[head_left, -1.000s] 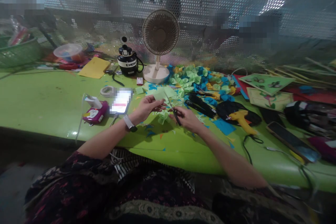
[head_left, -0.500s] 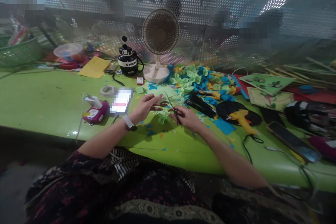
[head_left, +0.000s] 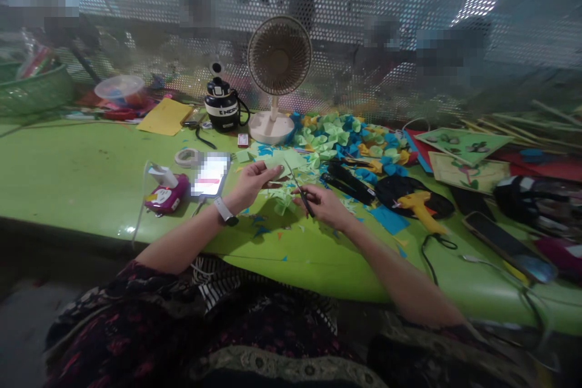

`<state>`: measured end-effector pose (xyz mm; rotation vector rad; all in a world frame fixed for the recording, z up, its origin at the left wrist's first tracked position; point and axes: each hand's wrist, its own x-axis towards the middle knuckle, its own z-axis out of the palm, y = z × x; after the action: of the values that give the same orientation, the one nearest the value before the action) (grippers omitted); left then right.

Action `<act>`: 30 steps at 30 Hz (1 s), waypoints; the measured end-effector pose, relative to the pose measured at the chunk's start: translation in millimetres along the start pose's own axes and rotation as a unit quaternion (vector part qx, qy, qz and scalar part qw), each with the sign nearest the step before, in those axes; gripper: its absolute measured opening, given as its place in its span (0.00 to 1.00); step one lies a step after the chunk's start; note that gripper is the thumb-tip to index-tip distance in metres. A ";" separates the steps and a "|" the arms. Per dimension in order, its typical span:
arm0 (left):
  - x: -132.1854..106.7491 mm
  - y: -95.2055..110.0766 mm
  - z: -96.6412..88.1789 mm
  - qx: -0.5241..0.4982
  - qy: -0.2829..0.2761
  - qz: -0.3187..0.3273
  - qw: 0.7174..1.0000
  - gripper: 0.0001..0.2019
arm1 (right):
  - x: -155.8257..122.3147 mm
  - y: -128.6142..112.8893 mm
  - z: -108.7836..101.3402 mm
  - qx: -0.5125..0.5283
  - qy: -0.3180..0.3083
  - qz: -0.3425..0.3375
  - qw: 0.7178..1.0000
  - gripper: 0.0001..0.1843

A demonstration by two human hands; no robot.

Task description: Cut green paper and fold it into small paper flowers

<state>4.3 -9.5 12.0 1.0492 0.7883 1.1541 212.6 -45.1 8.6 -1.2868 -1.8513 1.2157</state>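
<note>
My right hand (head_left: 326, 205) is closed around the handles of a pair of scissors (head_left: 302, 189), whose blades point up and away from me. Facing it, my left hand (head_left: 254, 182) pinches light green paper (head_left: 282, 177) between thumb and fingers, close to the blades. How far the blades are apart is too fine to see. Under both hands lies a crumpled light green paper piece (head_left: 284, 204). Small blue, orange and green paper scraps are scattered around it on the green table (head_left: 254, 254).
A fan (head_left: 279, 57) and a black bottle (head_left: 222, 106) stand behind my hands. Folded paper flowers (head_left: 336, 133) are heaped at back right. A stapler (head_left: 349, 183) and yellow glue gun (head_left: 416, 206) lie to the right; a lit phone (head_left: 210, 176) and tape roll (head_left: 186, 157) left.
Both hands stay almost in the same place, with the scissors still by the paper. My left fingers have shifted slightly; the whole view has moved a little.
</note>
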 end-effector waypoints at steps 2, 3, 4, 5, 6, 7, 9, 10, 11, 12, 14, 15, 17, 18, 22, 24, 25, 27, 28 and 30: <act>0.6 -1.1 -0.6 0.002 -0.001 0.005 1.000 0.19 | -0.3 -0.2 -0.1 0.005 -0.001 0.002 1.000 0.31; 1.0 -1.8 -1.0 0.002 -0.002 0.007 1.000 0.19 | -0.5 -0.5 -0.1 0.009 -0.004 0.004 1.000 0.31; 1.5 -2.6 -1.5 0.002 -0.002 0.009 1.000 0.19 | -0.7 -0.9 -0.1 0.014 -0.006 0.005 1.000 0.31; 1.9 -3.3 -1.8 0.003 -0.003 0.010 1.000 0.19 | -1.0 -1.4 -0.1 0.017 -0.008 0.006 1.000 0.31; 2.4 -3.8 -2.1 0.004 -0.004 0.012 1.000 0.19 | -1.2 -1.9 -0.1 0.019 -0.009 0.005 1.000 0.31; 2.7 -4.1 -2.3 0.005 -0.006 0.013 1.000 0.19 | -1.5 -2.3 -0.1 0.018 -0.010 0.004 1.000 0.31; 2.9 -4.1 -2.3 0.006 -0.009 0.014 1.000 0.19 | -1.9 -3.1 -0.2 0.016 -0.012 -0.001 1.000 0.30; 2.8 -3.8 -2.1 0.007 -0.010 0.013 1.000 0.19 | -2.0 -3.4 -0.3 0.014 -0.013 -0.003 1.000 0.30; 2.7 -3.4 -2.0 0.007 -0.010 0.012 1.000 0.19 | -2.0 -3.6 -0.3 0.012 -0.013 -0.005 1.000 0.29; 2.6 -3.1 -1.8 0.007 -0.010 0.011 1.000 0.19 | -2.0 -3.6 -0.4 0.010 -0.014 -0.007 1.000 0.29; 2.4 -2.7 -1.7 0.009 -0.006 0.010 1.000 0.20 | -1.9 -2.9 -0.4 0.007 -0.016 -0.009 1.000 0.29; 2.4 -2.8 -1.8 0.010 -0.004 0.010 1.000 0.20 | -1.7 -2.2 -0.4 0.006 -0.017 -0.011 1.000 0.28; 2.8 -3.4 -2.5 0.011 -0.003 0.012 1.000 0.19 | -1.4 -0.6 -0.5 0.004 -0.016 -0.017 1.000 0.27; 3.0 -3.9 -3.0 0.010 -0.004 0.012 1.000 0.19 | -1.2 0.0 -0.7 0.002 -0.015 -0.021 1.000 0.26; 3.9 -5.1 -4.2 0.003 -0.006 0.012 1.000 0.19 | -1.2 -0.1 -1.5 -0.011 -0.010 -0.029 0.999 0.27; 3.8 -4.6 -3.9 0.000 -0.003 0.014 1.000 0.20 | -1.3 -1.5 -1.8 -0.018 -0.007 -0.027 0.999 0.28; 3.6 -4.1 -3.5 0.000 -0.003 0.015 1.000 0.21 | -1.3 -2.1 -1.7 -0.018 -0.006 -0.025 1.000 0.28; 3.2 -2.9 -2.7 0.001 -0.004 0.014 1.000 0.22 | -1.4 -2.8 -1.5 -0.009 -0.008 -0.018 1.000 0.30; 3.0 -2.4 -2.3 0.001 -0.004 0.012 1.000 0.23 | -1.4 -2.9 -1.2 -0.001 -0.010 -0.015 1.000 0.30; 2.9 -1.7 -1.9 0.000 -0.005 0.010 1.000 0.23 | -1.3 -2.6 -0.7 0.018 -0.013 -0.009 1.000 0.31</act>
<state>3.9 -6.3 9.8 1.0640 0.7720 1.1658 212.7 -46.4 11.3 -1.2368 -1.8482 1.2561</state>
